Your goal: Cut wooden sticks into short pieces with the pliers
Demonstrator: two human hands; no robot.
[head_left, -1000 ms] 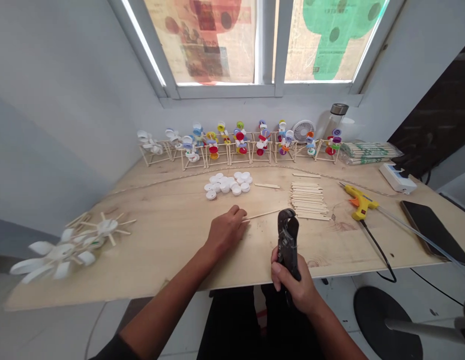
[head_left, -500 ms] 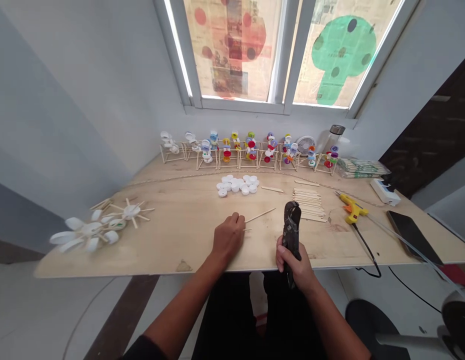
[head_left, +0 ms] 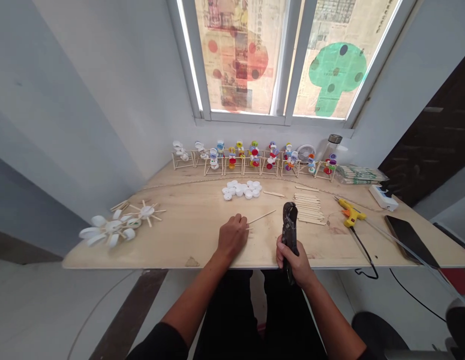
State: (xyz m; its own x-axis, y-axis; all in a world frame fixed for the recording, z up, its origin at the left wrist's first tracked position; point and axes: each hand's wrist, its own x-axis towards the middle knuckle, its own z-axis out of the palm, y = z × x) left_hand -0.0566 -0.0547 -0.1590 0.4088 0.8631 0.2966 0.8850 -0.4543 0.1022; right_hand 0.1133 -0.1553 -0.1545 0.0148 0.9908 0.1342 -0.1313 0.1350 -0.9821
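My left hand (head_left: 233, 237) rests on the table with its fingers curled. A thin wooden stick (head_left: 263, 216) juts out from it to the right, and beside that shows a short stick end (head_left: 249, 229); the rest is hidden under the hand. Upright in my right hand (head_left: 295, 260), at the table's front edge, is a pair of black cutting pliers (head_left: 290, 227), its head pointing up and away from the stick. Beyond the pliers lies a row of flat wooden sticks (head_left: 308, 209). White bottle caps (head_left: 239, 189) are grouped past my left hand.
Small stick frames with coloured cap wheels (head_left: 254, 159) line the wall. At left lie cap-and-stick wheels (head_left: 114, 227). To the right are a yellow glue gun (head_left: 351, 214) with a trailing cord, a phone (head_left: 410, 239), a power strip (head_left: 383, 197) and bagged sticks (head_left: 360, 175).
The view has shifted slightly, so the wall and window sit lower in the picture. Both hands, the stick and the pliers keep nearly the same places over the table.
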